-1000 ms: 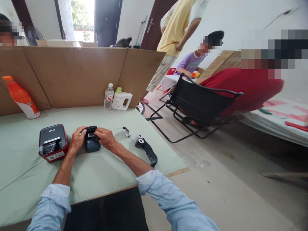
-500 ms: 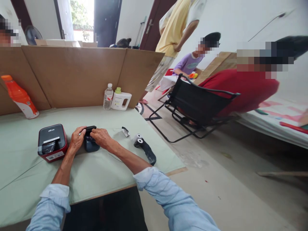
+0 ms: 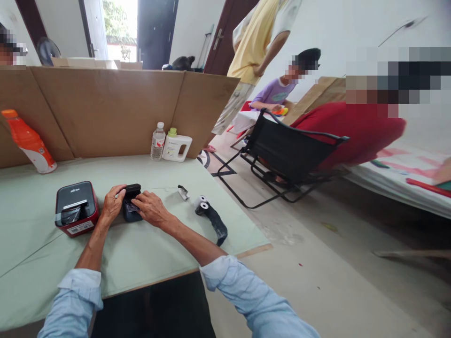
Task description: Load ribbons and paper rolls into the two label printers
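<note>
A small dark blue device (image 3: 131,203) with its black lid raised stands on the pale green table (image 3: 148,253). My left hand (image 3: 112,204) grips its left side, fingers curled against it. From the right, my right hand (image 3: 150,207) covers its front with bent fingers reaching into the open top. What the fingertips touch inside is hidden. To the left stands a red and black label printer (image 3: 75,207).
Two white rolls with a black ribbon strip (image 3: 210,217) lie right of my hands, near a small grey part (image 3: 183,192). A water bottle (image 3: 158,141), a white jug (image 3: 176,146) and an orange bottle (image 3: 28,141) stand by the cardboard wall (image 3: 112,110). A black folding chair (image 3: 285,152) and people are on the right.
My right hand has slid down over the front of the small device, fingers now further into its open top. My left hand stays on its side.
</note>
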A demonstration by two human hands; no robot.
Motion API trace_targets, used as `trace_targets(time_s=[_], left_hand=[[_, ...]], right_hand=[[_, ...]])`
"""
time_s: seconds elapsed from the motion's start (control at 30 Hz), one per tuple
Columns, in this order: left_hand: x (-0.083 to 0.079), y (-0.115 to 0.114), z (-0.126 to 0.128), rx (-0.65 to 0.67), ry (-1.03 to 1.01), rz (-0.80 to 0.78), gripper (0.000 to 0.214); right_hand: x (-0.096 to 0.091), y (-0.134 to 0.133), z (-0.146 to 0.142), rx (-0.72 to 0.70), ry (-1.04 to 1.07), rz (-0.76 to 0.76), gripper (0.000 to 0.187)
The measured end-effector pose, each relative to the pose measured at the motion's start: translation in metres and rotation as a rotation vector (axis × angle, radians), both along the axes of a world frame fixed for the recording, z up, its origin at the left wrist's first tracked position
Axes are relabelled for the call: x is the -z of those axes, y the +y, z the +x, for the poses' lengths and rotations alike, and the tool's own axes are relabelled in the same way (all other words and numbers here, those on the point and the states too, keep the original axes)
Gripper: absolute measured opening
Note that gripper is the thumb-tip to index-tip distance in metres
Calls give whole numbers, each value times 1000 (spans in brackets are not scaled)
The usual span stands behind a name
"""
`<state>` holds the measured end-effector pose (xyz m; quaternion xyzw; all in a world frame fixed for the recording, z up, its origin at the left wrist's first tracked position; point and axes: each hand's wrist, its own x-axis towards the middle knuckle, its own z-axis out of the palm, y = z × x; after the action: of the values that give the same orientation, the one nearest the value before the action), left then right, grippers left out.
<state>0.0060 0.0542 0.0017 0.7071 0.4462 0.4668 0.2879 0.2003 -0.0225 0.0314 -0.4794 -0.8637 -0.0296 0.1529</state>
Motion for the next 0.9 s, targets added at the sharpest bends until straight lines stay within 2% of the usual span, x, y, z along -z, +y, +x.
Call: trace_targets(time_s=[0.1, 0.23, 0.37, 0.63, 0.9], left_hand=[[2, 0, -1, 0, -2, 2, 38], [4, 0, -2, 13, -1, 6, 39], [4, -2, -4, 24, 9, 10, 38], [4, -8, -5, 42, 9, 27, 38], [5, -15, -12, 81, 72, 11, 37]], right_hand=[[20, -6, 0, 4, 65, 93, 33], [39, -5, -3, 10, 142, 139, 30], [41, -3, -8, 47, 169, 134, 29], [50, -17, -18, 88, 212, 182, 40], [58, -32, -14, -1, 272, 249, 32]])
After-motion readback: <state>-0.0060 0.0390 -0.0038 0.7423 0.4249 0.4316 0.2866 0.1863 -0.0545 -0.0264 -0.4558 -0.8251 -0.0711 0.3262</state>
